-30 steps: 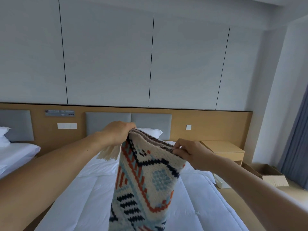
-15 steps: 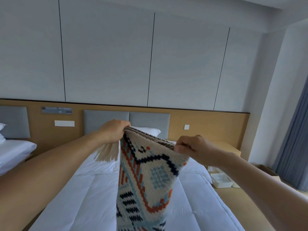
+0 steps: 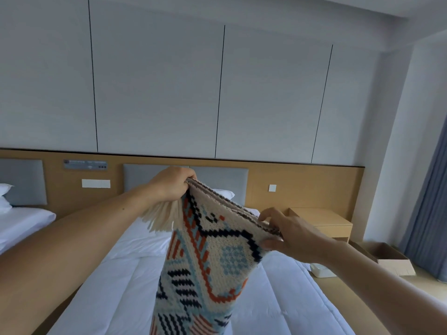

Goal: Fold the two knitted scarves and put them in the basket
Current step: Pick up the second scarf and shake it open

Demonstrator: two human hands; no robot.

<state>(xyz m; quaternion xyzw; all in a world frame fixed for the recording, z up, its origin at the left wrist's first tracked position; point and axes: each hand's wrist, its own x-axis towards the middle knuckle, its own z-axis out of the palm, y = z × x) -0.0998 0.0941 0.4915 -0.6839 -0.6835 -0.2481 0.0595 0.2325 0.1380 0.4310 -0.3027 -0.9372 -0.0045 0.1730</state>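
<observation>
A cream knitted scarf (image 3: 212,267) with navy, orange and light blue patterns hangs doubled in the air over the bed, its lower part running out of the bottom of the view. My left hand (image 3: 173,184) grips its upper left corner, where a cream fringe (image 3: 160,217) dangles. My right hand (image 3: 287,234) pinches the upper right corner between thumb and fingers, lower than the left hand. The top edge slopes down to the right. The second scarf and the basket are out of sight.
A white bed (image 3: 116,286) lies below the scarf, with a pillow against the grey headboard (image 3: 150,176). A second bed (image 3: 21,221) is at the left. A wooden nightstand (image 3: 321,222), a white tray (image 3: 323,270), a cardboard box (image 3: 393,261) and a blue curtain (image 3: 433,201) are at the right.
My right hand has dropped and shifted to the right, so the scarf's top edge is stretched wider and slopes more. The left hand keeps its grip in about the same place.
</observation>
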